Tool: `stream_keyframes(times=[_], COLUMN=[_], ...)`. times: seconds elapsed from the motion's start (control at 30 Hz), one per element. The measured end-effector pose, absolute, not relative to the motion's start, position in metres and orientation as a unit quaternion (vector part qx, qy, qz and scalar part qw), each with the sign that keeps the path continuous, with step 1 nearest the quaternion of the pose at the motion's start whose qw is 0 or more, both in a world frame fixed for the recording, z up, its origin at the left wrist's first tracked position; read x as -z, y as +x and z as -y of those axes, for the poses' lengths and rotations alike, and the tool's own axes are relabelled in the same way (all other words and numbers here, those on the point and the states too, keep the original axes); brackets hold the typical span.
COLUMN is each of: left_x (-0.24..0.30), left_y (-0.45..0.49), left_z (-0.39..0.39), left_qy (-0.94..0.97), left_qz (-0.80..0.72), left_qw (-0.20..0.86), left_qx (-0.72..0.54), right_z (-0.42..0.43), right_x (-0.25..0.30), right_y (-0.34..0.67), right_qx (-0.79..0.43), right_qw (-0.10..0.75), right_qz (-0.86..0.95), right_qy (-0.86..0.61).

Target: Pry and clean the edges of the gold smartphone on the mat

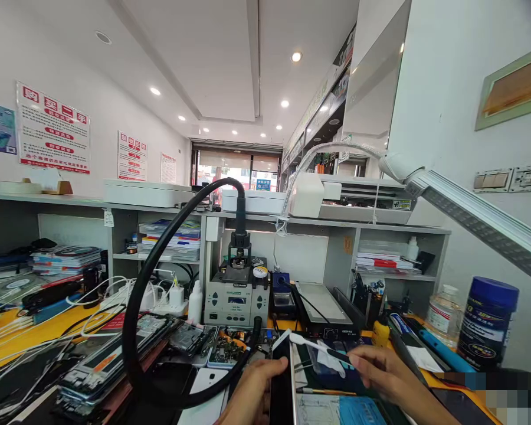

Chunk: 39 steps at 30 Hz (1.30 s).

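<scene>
Closest to the head camera, the left hand (252,392) rises from the bottom edge, its thumb pressed across the face of a dark-faced phone (279,392) with a pale rim, the fingers mostly hidden behind it. That phone stands at bottom centre, seen steeply, its length running away from the camera. From the lower right corner the right forearm slants up and leftward; the right hand (376,367) pinches the black handle of a slim white-tipped tool (310,342) between thumb and bent fingers, the tool's white end at the phone's top edge. Counting outward: two hands, one tool held, one phone held; beneath the tool, one thin wooden-handled brush (330,391) and one blue sheet (360,410). Left of the hands, one thick black hose (130,295) loops over one white panel (209,379), near one grey station (219,304). At right stand one blue-lidded jar (487,324) and one clear bottle (443,310), under one long lamp (473,215). Three red-lettered posters (53,133) hang on the left wall.
</scene>
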<state>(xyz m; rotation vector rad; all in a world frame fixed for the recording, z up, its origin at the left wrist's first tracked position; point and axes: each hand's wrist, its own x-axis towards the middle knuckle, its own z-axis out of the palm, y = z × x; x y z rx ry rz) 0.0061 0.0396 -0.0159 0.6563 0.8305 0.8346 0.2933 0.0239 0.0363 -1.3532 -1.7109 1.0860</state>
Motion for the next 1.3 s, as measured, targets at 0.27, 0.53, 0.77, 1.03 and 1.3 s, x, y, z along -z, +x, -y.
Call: stream_keyframes(times=[0.27,0.53,0.77,1.03,1.3], left_x=[0.0139,0.0142,0.0135,0.0164,0.0069], left_y=[0.0097,0.0108,0.0122,0.0095,0.0104], left_z=[-0.0388,-0.0395,-0.0398,-0.0401,-0.0333], left_qy=[0.322,0.321,0.321,0.321,0.312], left_qz=[-0.427,-0.421,-0.421,-0.421,-0.380], left_qw=[0.750,0.749,0.749,0.753,0.790], left_qx=[-0.389,-0.398,-0.399,-0.391,-0.367], right_z=[-0.0224,-0.0222,-0.0230,-0.0228,-0.0209], right_x=[-0.0356,-0.0336,-0.0316,-0.0341,-0.0357], right_y=[0.2933,0.2982,0.2998,0.2997,0.2942], right_qx=[-0.429,-0.446,-0.466,-0.482,-0.468], right_qw=[0.338,0.315,0.308,0.310,0.335], right_qz=[0.662,0.665,0.670,0.671,0.650], right_qy=[-0.512,-0.510,-0.489,-0.471,-0.496])
